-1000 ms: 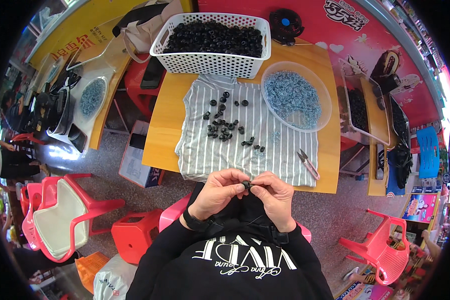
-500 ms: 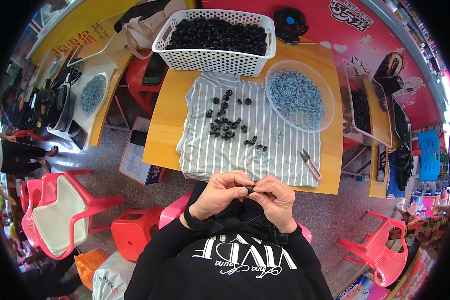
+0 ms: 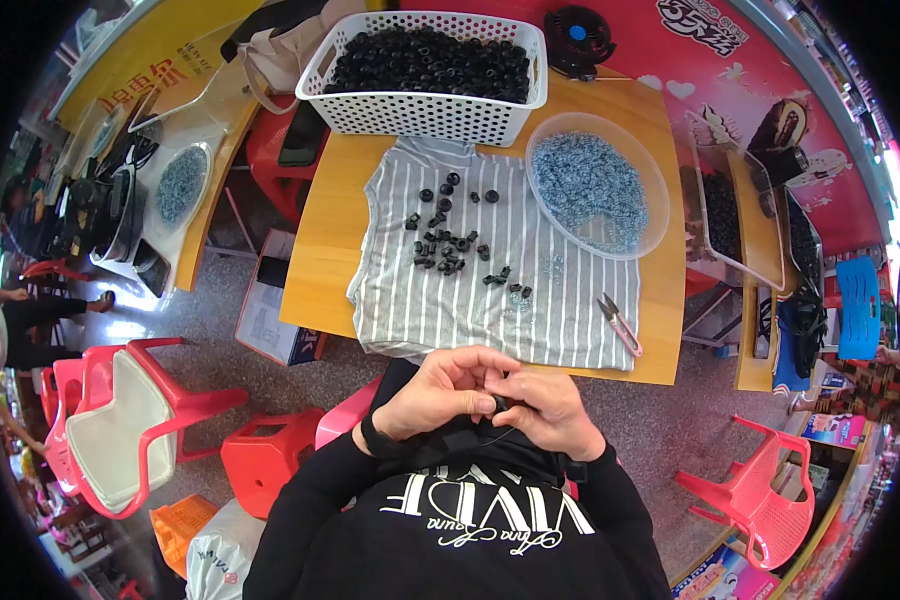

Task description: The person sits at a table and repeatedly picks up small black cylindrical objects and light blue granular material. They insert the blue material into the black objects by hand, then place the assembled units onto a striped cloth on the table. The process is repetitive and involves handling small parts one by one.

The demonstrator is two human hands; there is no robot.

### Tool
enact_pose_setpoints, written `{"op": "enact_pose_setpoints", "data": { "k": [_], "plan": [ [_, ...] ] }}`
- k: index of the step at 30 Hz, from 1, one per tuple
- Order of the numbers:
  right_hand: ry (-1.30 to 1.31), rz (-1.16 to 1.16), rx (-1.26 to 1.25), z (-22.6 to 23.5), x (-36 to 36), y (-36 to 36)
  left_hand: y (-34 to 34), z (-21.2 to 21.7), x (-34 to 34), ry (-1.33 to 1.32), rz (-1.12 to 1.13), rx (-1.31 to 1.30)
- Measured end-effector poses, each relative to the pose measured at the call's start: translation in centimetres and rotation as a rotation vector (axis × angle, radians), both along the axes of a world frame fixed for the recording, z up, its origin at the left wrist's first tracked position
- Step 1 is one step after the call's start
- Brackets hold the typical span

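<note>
In front of my chest, just off the table's near edge, both hands work on one small black round part (image 3: 499, 403). My left hand (image 3: 432, 396) pinches it between thumb and fingers. From the other side, my right hand (image 3: 550, 408) closes its fingers on the same part, which they largely cover. A thin thread-like line shows below the right fingers. Beyond my hands, a grey-and-white striped cloth (image 3: 570, 325) covers part of the table. Several loose black parts (image 3: 450, 245) lie scattered on it. A pair of thread snips (image 3: 620, 325) with pink handles rests near its right side.
At the table's far side stands a white perforated basket (image 3: 420, 115) heaped with black parts. A round clear tub (image 3: 653, 235) of small bluish translucent pieces sits right of it, near a black fan (image 3: 578, 42). Red stools (image 3: 260, 455) and pink chairs (image 3: 755, 495) stand around.
My right hand has shifted left and slightly down, its fingers now overlapping the left hand's at the black part. The whole view has tilted a little.
</note>
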State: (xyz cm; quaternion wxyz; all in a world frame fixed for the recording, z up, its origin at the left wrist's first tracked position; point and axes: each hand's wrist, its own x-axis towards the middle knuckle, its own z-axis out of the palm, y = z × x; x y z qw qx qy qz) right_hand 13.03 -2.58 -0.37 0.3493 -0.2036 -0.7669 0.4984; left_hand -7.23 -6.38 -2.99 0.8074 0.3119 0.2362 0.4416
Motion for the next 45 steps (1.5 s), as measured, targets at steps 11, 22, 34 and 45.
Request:
{"op": "enact_pose_setpoints", "data": {
  "k": [11, 22, 34, 45],
  "plan": [
    [0.139, -0.013, -0.026, -0.9, 0.2, -1.2, -0.7, 0.0, 0.8, -0.063, -0.044, -0.054],
    [-0.215, -0.777, -0.036, 5.8, 8.9, 6.5, 0.8, -0.5, -0.6, 0.211, 0.134, 0.037],
    [-0.429, -0.544, 0.205, 4.5, 4.7, 9.1, 0.5, -1.8, -1.4, 0.194, 0.244, -0.055],
    [-0.708, -0.326, 0.546, 0.1, -8.0, 15.4, 0.3, -2.3, -1.8, 0.149, 0.204, -0.079]
  ]
}}
